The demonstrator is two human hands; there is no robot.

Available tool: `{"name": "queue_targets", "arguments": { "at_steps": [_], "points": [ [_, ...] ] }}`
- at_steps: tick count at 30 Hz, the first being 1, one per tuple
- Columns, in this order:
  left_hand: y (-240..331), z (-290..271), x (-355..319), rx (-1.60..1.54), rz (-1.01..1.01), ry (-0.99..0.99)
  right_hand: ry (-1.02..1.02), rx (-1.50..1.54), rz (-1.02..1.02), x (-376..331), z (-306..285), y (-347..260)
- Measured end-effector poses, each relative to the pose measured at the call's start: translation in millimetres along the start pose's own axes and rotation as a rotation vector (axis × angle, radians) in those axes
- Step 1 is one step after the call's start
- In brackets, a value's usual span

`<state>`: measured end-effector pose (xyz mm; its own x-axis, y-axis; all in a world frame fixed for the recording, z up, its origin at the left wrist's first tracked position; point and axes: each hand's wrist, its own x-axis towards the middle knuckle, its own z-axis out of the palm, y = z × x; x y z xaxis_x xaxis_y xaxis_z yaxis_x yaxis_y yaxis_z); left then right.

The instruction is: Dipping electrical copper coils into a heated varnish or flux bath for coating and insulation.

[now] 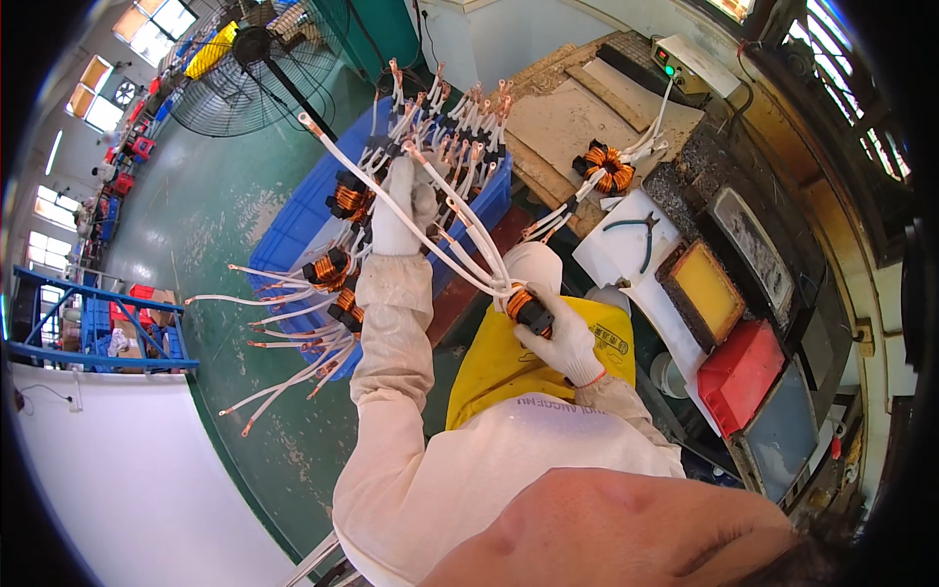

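Note:
My right hand [567, 342], in a white glove, grips a choke coil [529, 311] with copper winding and a black holder in front of my lap. Long white leads [476, 264] with copper lugs rise from this coil toward the upper left. My left hand [399, 210], also gloved, reaches over a blue bin [293, 230] among upright leads. Its fingers look curled, and what they hold is hidden behind the leads. Several similar coils [328, 266] lie in the bin, with leads hanging over its left side.
Another coil [608, 168] rests on the wooden bench [567, 122] at the right. Nearby are blue-handled pliers [648, 245], a yellow-filled tray [706, 284], a red tray [743, 377] and a box with a green light [696, 65]. A fan [252, 47] stands far left.

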<state>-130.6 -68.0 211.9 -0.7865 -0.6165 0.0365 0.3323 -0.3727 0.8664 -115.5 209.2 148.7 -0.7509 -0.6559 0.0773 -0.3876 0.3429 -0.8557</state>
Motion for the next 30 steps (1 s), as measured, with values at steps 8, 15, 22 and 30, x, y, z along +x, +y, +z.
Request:
{"name": "queue_targets", "arguments": {
  "at_steps": [8, 15, 22, 30],
  "points": [
    [9, -11, 27, 0.105, 0.001, 0.007, -0.002, 0.009, 0.007, -2, 1, -2],
    [7, 6, 6, 0.113, -0.017, -0.043, -0.013, -0.005, 0.012, -1, 2, -2],
    [-39, -6, -46, 0.131, -0.132, -0.149, -0.004, 0.012, 0.066, -1, -2, -2],
    [-48, -43, -111, 0.062, -0.219, 0.084, 0.027, 0.040, 0.086, 1, -5, 4]
  ]
}}
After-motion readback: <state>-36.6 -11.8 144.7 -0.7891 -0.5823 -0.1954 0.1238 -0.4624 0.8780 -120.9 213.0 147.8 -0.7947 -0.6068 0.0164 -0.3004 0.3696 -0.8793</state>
